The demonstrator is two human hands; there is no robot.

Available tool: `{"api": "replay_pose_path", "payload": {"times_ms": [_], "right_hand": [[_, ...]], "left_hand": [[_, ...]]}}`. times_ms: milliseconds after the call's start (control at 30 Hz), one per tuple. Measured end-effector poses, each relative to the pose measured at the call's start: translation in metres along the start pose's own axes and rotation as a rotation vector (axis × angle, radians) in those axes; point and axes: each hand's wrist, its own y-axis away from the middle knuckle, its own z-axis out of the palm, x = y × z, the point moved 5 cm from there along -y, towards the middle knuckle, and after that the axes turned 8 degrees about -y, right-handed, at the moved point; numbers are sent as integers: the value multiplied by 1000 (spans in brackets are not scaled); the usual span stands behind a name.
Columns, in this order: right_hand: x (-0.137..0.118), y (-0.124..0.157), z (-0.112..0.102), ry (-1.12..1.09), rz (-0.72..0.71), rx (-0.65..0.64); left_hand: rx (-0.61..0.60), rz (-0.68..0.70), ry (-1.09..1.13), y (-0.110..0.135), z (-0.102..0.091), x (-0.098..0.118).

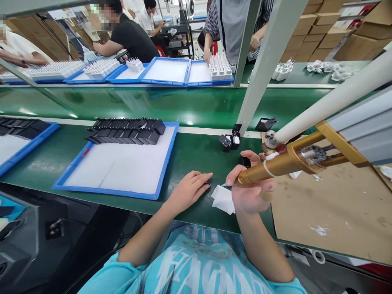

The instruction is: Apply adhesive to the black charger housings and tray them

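Note:
My right hand (252,194) is wrapped round a gold-coloured metal barrel (263,171), part of a long tool that slants down from the upper right. A thin teal tip (226,185) shows at its lower end. My left hand (191,190) lies low over the green bench, fingers close together on a small black part (208,183) that they mostly hide. Between the hands, a white paper piece (223,200) lies on the bench under the tip. Just behind my right fingers stands a black box-shaped piece (245,161), partly hidden.
Left of my hands sits a blue-rimmed tray (168,163) holding rows of black box-shaped pieces (131,132). More black pieces (230,141) stand near a slanting metal post (266,53). Brown cardboard (330,204) covers the right side. Co-workers sit and stand beyond the green belt (153,102).

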Motion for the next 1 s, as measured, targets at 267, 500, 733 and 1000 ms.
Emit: {"api": "replay_pose_path", "payload": {"times_ms": [267,500,733,1000], "right_hand": [[0,-1,1,-15,1,-14],[-1,1,1,-57,9,-28],[-1,1,1,-33,14,2],[-4,0,1,-57,-10,18]], "left_hand": [[83,25,70,-4,8,-1],[-83,100,-218,-3,20,-2],[-219,-61,-18,-3,22,-13],[-18,-768,1573,6,32,-31]]}}
